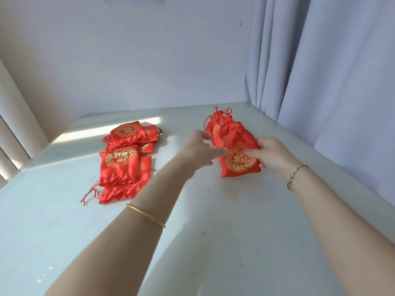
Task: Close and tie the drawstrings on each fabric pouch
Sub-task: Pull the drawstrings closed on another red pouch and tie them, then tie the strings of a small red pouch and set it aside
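Observation:
A red satin pouch with a gold round emblem [239, 161] lies on the white table at the right, its neck drawn shut. My right hand [270, 153] grips its right side, thumb on the emblem. My left hand [202, 147] touches its left edge with loosely bent fingers. Behind it lie more closed pouches [218, 122] with tied red strings. On the left sits a pile of flat, open red pouches [123, 159], loose drawstrings trailing at its near end.
The white table [213, 231] meets a pale wall at the back. Grey curtains [320, 71] hang along the right edge. A window frame [12, 124] stands at the left, and a sunlit strip crosses the table's far left.

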The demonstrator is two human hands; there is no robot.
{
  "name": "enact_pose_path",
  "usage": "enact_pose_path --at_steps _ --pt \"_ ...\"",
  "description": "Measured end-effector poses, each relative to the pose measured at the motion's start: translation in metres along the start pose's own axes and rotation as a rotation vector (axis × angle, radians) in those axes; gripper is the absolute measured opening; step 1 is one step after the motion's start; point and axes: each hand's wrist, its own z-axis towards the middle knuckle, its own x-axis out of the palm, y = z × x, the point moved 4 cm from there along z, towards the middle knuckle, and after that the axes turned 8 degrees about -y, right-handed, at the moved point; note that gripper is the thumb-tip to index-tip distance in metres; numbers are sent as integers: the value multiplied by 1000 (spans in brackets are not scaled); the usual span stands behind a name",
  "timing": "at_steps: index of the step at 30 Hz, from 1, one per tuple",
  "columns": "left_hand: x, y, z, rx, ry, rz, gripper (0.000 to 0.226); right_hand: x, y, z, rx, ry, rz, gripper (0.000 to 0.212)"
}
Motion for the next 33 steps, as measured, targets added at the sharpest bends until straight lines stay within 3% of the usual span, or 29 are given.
enact_pose_path --at_steps 4,7,14,17,19,21,23,26,28,33 --pt "36 14 19 46 -50 188 39 0 -6 19 1 -76 22 17" --pt "48 17 31 74 -135 239 31 -2 -12 32 13 -231 -10 24" --pt "46 31 31 -35 -162 -57 29 6 -22 31 14 -363 -158 50" --pt "22 34 21 -22 -209 -95 26 6 -4 14 -105 -574 -220 42" --pt "-7 37 18 8 -285 -66 24 18 21 -4 -279 -661 -209 35" --pt "-43 41 18 70 -382 40 25 43 49 -20 -483 -577 -160 31" --pt "-83 47 20 133 -497 260 27 78 68 -29 -561 -386 -157 31" --pt "-142 62 26 96 -662 471 36 135 80 -27 -480 -78 -150 33" --pt "-173 69 27 47 -749 550 43 165 84 -23 -437 31 -136 32" --pt "-217 86 31 -167 -674 793 41 207 89 -11 -245 140 -22 22"
